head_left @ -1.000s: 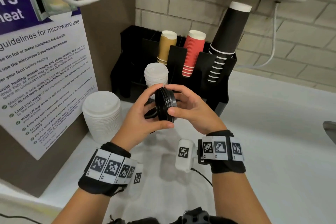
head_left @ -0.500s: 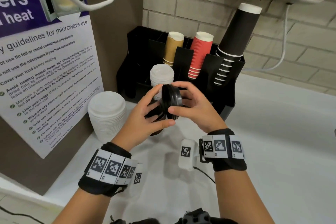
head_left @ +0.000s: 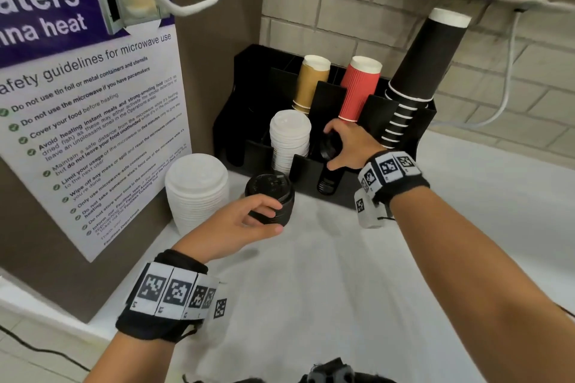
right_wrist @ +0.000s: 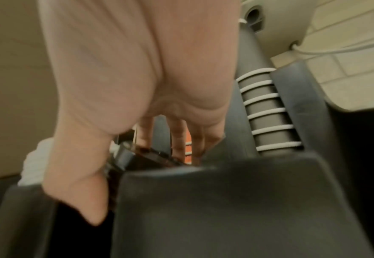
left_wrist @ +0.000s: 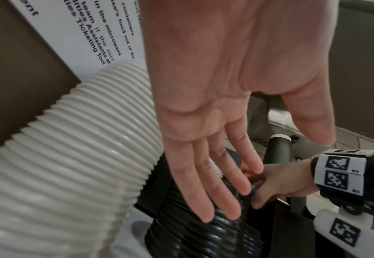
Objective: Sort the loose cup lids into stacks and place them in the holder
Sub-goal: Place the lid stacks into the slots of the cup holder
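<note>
A black cup-and-lid holder (head_left: 415, 130) stands at the back of the white counter. My right hand (head_left: 331, 149) grips a few black lids (head_left: 326, 146) over a front compartment of the holder, with more black lids (head_left: 326, 185) lower in that slot. In the right wrist view the black lids (right_wrist: 141, 155) sit between thumb and fingers just behind the holder's front wall (right_wrist: 225, 200). A stack of black lids (head_left: 270, 193) stands on the counter before the holder. My left hand (head_left: 270, 218) touches its near side; its fingers (left_wrist: 216, 200) lie straight on the black stack (left_wrist: 194, 235).
A tall stack of white lids (head_left: 196, 190) stands on the counter at left, against a panel with a poster (head_left: 93, 102). Another white lid stack (head_left: 289, 140) fills a holder compartment. Brown (head_left: 311, 81), red (head_left: 359, 87) and black cups (head_left: 420, 65) stick out of the holder.
Both hands held black lids together in the air before. Now my right hand has carried some to the holder's front slot and my left hand has dropped to the black stack on the counter.
</note>
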### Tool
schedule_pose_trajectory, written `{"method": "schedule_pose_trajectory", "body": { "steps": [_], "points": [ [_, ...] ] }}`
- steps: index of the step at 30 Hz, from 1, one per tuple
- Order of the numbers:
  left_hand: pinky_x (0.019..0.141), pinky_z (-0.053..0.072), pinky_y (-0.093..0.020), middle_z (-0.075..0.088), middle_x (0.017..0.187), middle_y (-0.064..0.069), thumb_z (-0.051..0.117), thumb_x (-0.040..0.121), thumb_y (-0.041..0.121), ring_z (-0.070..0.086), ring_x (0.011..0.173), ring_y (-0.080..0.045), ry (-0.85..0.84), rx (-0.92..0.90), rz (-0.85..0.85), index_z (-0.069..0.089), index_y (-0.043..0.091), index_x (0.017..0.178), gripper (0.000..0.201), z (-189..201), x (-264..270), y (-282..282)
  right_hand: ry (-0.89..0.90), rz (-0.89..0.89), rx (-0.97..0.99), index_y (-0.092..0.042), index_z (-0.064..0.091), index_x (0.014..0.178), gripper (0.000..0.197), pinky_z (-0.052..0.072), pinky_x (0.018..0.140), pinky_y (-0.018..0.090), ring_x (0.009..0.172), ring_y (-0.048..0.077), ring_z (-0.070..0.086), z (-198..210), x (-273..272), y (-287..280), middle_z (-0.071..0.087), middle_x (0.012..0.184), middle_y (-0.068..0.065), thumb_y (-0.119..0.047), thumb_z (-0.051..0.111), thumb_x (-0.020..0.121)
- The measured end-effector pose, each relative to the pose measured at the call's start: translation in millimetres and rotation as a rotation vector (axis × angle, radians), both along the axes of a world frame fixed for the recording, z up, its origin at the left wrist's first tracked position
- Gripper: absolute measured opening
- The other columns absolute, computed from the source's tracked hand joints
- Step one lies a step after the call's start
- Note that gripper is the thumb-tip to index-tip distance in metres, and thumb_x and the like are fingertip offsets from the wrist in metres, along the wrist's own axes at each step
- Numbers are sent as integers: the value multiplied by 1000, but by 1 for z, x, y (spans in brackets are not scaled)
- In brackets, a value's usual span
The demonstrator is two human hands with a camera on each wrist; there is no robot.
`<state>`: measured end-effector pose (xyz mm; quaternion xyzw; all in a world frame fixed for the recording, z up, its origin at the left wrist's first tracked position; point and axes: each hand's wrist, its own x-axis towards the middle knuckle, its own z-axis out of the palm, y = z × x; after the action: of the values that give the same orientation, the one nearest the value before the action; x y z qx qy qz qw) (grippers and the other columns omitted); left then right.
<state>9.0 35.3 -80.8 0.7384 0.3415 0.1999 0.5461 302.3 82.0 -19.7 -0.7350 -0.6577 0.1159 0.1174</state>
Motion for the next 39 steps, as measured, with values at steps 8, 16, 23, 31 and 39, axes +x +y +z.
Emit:
{"method": "schedule_pose_trajectory", "body": {
  "steps": [8, 16, 23, 31, 39],
  "points": [
    [85, 49, -21, 61, 113, 10, 72, 84, 35, 66, 98, -18, 76, -27, -34, 59, 42, 111, 31, -5, -2, -1, -211, 77, -214, -17, 50, 130, 78, 52, 72, 34, 89, 23, 55, -6, -8, 8, 54, 110, 11, -16, 84, 59],
    [83, 49, -19, 61, 114, 10, 71, 76, 46, 66, 93, -9, 59, -46, -48, 59, 45, 110, 36, -5, -3, -4, -267, 48, -307, -10, 43, 130, 87, 54, 73, 36, 93, 26, 59, -3, -23, 1, 58, 114, 12, -20, 89, 58],
    [84, 50, -20, 61, 115, 11, 71, 78, 46, 66, 95, -11, 68, -33, -55, 58, 44, 112, 37, -6, -3, -4, -487, -14, -202, -6, 42, 124, 80, 52, 69, 38, 101, 29, 58, -23, -36, -16, 51, 119, 11, -31, 87, 63],
    [77, 47, -15, 61, 115, 11, 71, 82, 40, 66, 96, -13, 66, -45, -52, 58, 43, 113, 33, -5, -2, -4, -555, 1, -191, -7, 44, 129, 70, 47, 75, 35, 109, 27, 54, -29, -40, -25, 51, 121, 10, -29, 80, 73],
    [87, 51, -24, 62, 114, 11, 71, 84, 38, 65, 96, -14, 66, -36, -68, 60, 40, 113, 31, -3, 4, -2, -318, 52, -12, -6, 51, 130, 44, 45, 95, 43, 115, 32, 48, 6, -48, -35, 51, 122, 14, -13, 59, 87]
  ]
}}
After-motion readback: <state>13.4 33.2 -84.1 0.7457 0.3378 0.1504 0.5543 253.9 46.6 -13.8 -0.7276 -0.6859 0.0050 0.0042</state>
